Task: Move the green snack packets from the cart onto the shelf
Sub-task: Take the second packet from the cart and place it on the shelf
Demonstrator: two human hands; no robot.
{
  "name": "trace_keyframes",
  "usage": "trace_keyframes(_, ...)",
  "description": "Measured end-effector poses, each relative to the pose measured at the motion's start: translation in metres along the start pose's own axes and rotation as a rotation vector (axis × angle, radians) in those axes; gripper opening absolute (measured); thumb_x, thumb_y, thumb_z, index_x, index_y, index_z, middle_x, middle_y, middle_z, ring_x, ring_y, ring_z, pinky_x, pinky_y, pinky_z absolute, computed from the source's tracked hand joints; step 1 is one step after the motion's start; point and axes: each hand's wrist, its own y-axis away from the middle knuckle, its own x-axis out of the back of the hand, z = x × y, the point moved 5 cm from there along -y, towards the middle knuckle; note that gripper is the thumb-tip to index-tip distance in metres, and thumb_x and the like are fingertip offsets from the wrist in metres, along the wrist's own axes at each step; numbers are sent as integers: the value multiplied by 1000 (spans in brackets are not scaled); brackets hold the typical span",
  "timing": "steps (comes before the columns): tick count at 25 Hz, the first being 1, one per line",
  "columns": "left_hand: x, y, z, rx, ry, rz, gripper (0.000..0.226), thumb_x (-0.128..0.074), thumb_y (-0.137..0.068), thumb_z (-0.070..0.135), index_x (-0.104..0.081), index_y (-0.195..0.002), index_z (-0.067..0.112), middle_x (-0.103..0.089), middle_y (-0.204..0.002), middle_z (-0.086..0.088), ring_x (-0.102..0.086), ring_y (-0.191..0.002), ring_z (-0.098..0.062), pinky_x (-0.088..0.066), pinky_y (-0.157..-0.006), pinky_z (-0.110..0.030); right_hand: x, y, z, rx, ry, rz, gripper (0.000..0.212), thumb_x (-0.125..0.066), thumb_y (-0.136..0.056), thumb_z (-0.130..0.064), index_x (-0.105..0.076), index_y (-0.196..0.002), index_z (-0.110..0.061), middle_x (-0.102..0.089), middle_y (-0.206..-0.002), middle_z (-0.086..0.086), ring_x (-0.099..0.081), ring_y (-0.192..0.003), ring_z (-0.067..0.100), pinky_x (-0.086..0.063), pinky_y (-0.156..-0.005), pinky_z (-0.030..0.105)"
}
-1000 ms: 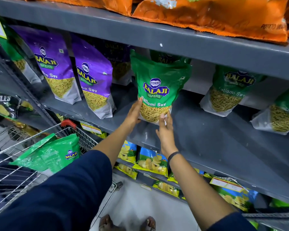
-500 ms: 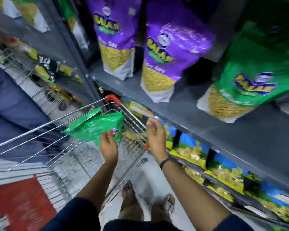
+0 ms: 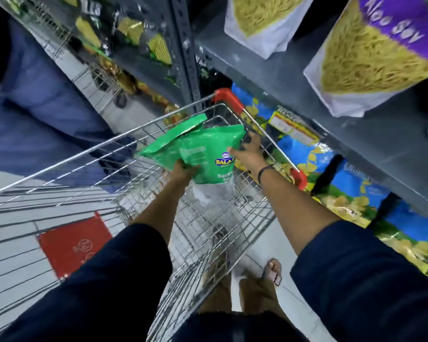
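**Both hands on a green packet over the cart**

Cart [image 3: 114,154]: wire basket, red corner guards on the shelf-side rim. Only contents I can make out are the green packets [image 3: 198,150] at the far end near that rim; there look to be two, one flat green edge sticking out behind the front one, count not certain. The rest of the basket shows bare wire.

Left hand [image 3: 183,172] is clamped on the front packet's lower left edge, fingers underneath. Right hand [image 3: 246,151] is pressed against the packet's right side, fingertips curled over its top corner. Hands are apart, packet between them, tilted, clear bottom end hanging down.

Writing: "BALAJI" logo on the green packet, partly covered by the right hand; below it "Rat..." and "Se...", rest blurred. Purple packet [image 3: 378,53] on the shelf [image 3: 302,77] reads "Aloo Sev". A second bag [image 3: 262,21] to its left has its label cropped. Blue-and-yellow packets [image 3: 351,178] sit on the lower tier, text unreadable.

Room: the cart's right rim sits close to the shelf's front edge. The shelf's surface in front of the purple packet is bare. Red panel [image 3: 74,245] hangs on the cart's left side.
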Motion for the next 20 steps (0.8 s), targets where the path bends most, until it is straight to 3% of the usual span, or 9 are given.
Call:
trace_keyframes(3, -10, 7, -18, -31, -101, 143, 35, -59, -86, 10, -51, -118, -3, -62, -109, -19, -57, -95, -22, -43, -68, -27, -18, -10, 44, 17, 88, 14, 80, -77, -67, -25, -33, -130, -4, -53, -133, 16, -53, -121, 29, -43, -105, 49)
trace_keyframes(5, -3, 21, -29, -66, -119, 211, 33, -59, -86, 10, -54, -116, -3, -64, -116, -19, -61, -102, -26, -45, -77, -30, -18, 7, 51, 94, 123, 42, 60, -76, -71, -21, -47, -119, 0, -62, -119, 12, -59, -109, 26, -48, -99, 44)
trace_keyframes(7, 8, 46, -26, -162, -136, 263, 29, -61, -85, 16, -58, -109, 1, -67, -112, -22, -64, -100, -31, -50, -84, -37, -8, 35, 42, 184, 82, 84, 46, -75, -71, -21, -54, -108, -1, -66, -112, 19, -62, -103, 31, -51, -93, 51)
trace_keyframes(10, 22, 113, 13, -403, -252, 390, 33, -61, -81, 32, -60, -95, 2, -66, -87, -17, -61, -81, -27, -48, -70, -33, 25, 100, 7, 399, -18, 95, 44, -73, -71, -23, -55, -108, -7, -67, -112, 19, -63, -101, 26, -52, -89, 52)
trace_keyframes(12, 20, 175, 53, -590, -286, 457, 33, -64, -81, 29, -62, -95, 0, -67, -88, -25, -62, -81, -33, -36, -61, -31, 57, 153, -16, 518, -141, 108, 47, -73, -66, -32, -56, -106, -18, -67, -114, 16, -63, -102, 24, -52, -90, 53)
trace_keyframes(13, 16, 204, 69, -669, -279, 473, 35, -64, -79, 29, -62, -97, -1, -69, -94, -28, -64, -85, -36, -39, -62, -32, 75, 178, -25, 574, -176, 126, 44, -72, -63, -36, -56, -103, -24, -68, -114, 15, -64, -103, 24, -52, -91, 53)
trace_keyframes(16, -20, 286, 107, -849, -217, 419, 37, -60, -74, 30, -62, -101, 5, -70, -104, -21, -65, -94, -33, -52, -80, -46, 150, 258, -37, 685, -199, 218, 38, -71, -64, -35, -58, -99, -30, -70, -109, 9, -67, -99, 24, -54, -86, 53)
trace_keyframes(18, -64, 320, 123, -952, -163, 288, 36, -60, -73, 28, -63, -101, 5, -68, -104, -10, -64, -94, -25, -52, -85, -50, 211, 305, -35, 706, -207, 305, 39, -71, -62, -42, -57, -96, -32, -71, -107, 7, -69, -95, 25, -56, -81, 54)
trace_keyframes(20, -129, 352, 141, -1030, -154, 154, 37, -61, -72, 32, -65, -98, 6, -70, -103, -12, -66, -92, -24, -54, -84, -52, 284, 348, -25, 744, -199, 410, 39, -70, -66, -39, -57, -100, -25, -71, -107, 10, -69, -95, 27, -58, -77, 52)
